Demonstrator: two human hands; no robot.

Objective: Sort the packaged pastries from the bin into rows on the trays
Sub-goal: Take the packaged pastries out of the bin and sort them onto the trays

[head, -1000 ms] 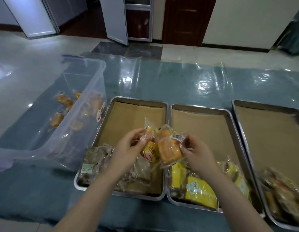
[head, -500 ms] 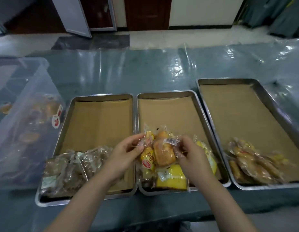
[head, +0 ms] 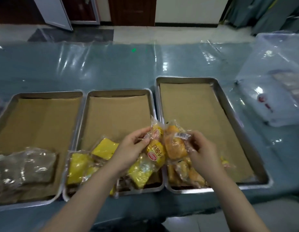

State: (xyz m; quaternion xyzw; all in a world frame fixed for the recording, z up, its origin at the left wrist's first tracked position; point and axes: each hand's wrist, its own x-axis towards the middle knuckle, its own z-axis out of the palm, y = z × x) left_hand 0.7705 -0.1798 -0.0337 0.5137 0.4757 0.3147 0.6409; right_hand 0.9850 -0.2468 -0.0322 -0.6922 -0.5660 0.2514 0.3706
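1. Packaged pastries, two of them, are up in the air at centre frame: a yellow-label pastry (head: 155, 149) pinched by the left hand (head: 132, 150), and an orange pastry (head: 174, 144) in clear wrap gripped by the right hand (head: 203, 153). Both hands have fingers curled onto the wrappers, and the packs touch each other.

2. Far left first: the left tray (head: 45, 94) shows a heap of dark pastries (head: 26, 166) at lower left, sitting just as it did a second ago.

3. Moving over, the middle tray (head: 118, 92) carries the yellow packs (head: 104, 148), bunched at the near end and not yet a tidy row. Its brown liner further back is bare.

4. Here's the change: a second ago the held pair hung over the seam of the left and middle trays; now it hangs over the seam between the middle tray and the right tray (head: 187, 79). The view has swung right with it, and the bin seen at left earlier has slid out of frame.

5. In the right tray, orange packs (head: 185, 174) lie at the near end, right beneath the right hand.

6. At the right edge, a clear lidded box (head: 276, 77) sits on the table (head: 112, 67), newly in view.

7. My read: the pair is being split by kind, yellow-label to the middle tray, orange to the right.
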